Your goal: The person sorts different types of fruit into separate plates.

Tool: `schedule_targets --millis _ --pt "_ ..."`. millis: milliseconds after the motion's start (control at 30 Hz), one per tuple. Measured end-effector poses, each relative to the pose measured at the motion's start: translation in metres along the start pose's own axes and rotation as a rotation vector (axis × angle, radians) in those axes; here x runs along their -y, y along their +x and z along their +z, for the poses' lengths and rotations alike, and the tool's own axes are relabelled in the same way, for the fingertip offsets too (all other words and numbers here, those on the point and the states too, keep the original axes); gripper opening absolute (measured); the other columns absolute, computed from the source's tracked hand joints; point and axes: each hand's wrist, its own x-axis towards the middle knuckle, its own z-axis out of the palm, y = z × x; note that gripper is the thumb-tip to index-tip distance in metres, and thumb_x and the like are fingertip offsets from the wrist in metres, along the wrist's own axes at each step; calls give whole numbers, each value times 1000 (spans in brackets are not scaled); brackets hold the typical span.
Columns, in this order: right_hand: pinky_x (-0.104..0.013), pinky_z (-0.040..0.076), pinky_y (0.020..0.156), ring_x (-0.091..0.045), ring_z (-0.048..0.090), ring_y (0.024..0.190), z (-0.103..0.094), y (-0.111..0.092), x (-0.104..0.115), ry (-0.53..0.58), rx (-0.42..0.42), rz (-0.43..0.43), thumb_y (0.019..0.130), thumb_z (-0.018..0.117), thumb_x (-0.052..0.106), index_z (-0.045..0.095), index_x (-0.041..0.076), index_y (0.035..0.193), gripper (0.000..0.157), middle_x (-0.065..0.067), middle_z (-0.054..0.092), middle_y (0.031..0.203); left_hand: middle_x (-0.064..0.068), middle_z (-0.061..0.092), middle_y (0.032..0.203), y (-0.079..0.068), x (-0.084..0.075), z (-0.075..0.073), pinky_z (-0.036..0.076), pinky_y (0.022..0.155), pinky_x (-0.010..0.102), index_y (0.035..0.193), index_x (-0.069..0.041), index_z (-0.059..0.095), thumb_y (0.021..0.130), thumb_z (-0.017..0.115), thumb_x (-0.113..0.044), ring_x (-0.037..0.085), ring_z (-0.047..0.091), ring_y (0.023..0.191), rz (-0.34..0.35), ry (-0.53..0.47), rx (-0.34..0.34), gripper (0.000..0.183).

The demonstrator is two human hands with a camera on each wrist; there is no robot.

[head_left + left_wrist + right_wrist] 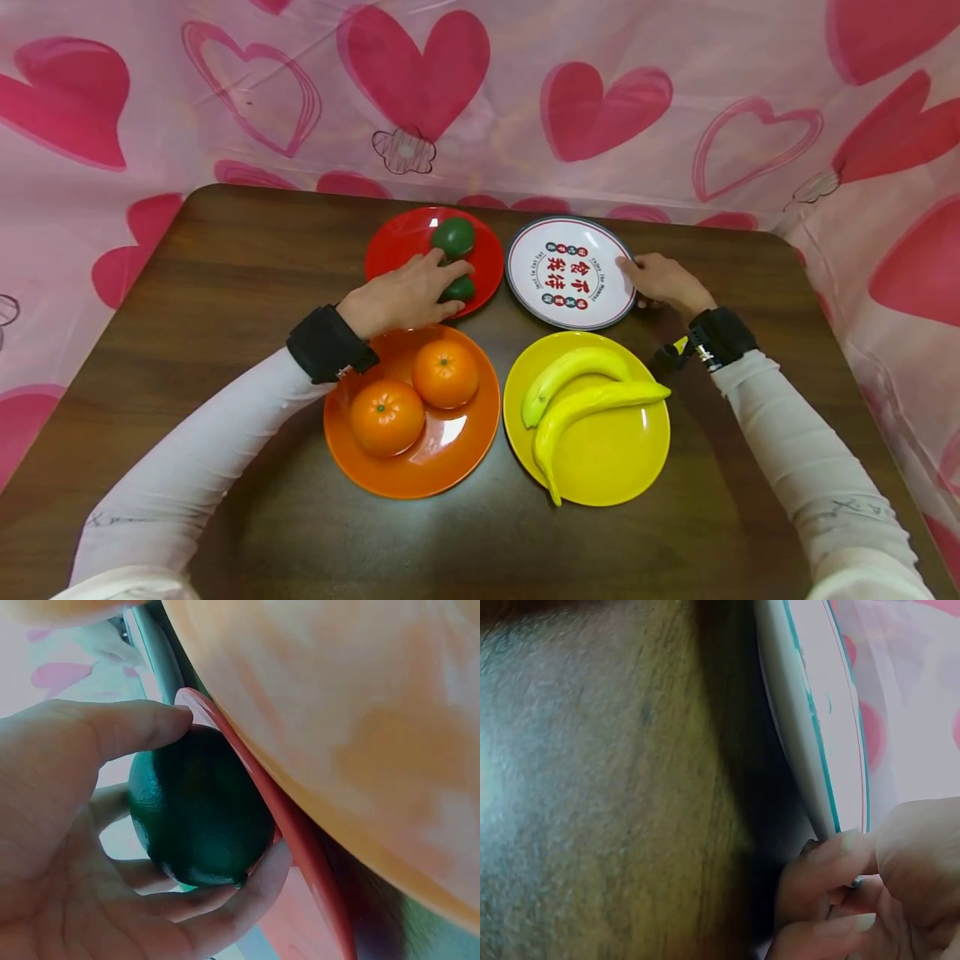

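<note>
On the red plate [487,258] at the back lie two green limes. My left hand [408,293] reaches over that plate and grips the nearer lime [199,806], thumb on one side and fingers curled round the other. The farther lime [453,237] sits just beyond my fingertips. My right hand [670,283] holds the right rim of a white plate [528,250] with red and dark lettering, thumb on top. In the right wrist view, fingers [817,877] curl under the edge of this plate.
In front of the red plate, an orange plate [450,462] bears two oranges [386,417]. To its right, a yellow plate [615,467] carries two bananas [600,400], one overhanging the rim. All stand on a dark wooden table [247,250], with a heart-patterned curtain [510,50] behind.
</note>
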Motion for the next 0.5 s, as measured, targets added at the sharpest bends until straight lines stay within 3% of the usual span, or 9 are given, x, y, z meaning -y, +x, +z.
schedule_targets --millis 267,500 --pt "-36 42 64 -28 52 66 2 2 -1 -48 -19 -9 99 30 59 48 2 110 61 -13 51 76 22 45 127 2 -2 -6 48 91 48 146 -21 42 95 54 -43 33 52 102 59 15 -39 57" --pt "-36 44 68 -28 53 66 6 2 1 -96 -56 -18 99 27 58 47 1 113 62 -13 51 78 20 44 129 12 -19 -25 47 90 42 147 -22 39 97 47 -48 30 51 101 113 68 -87 57"
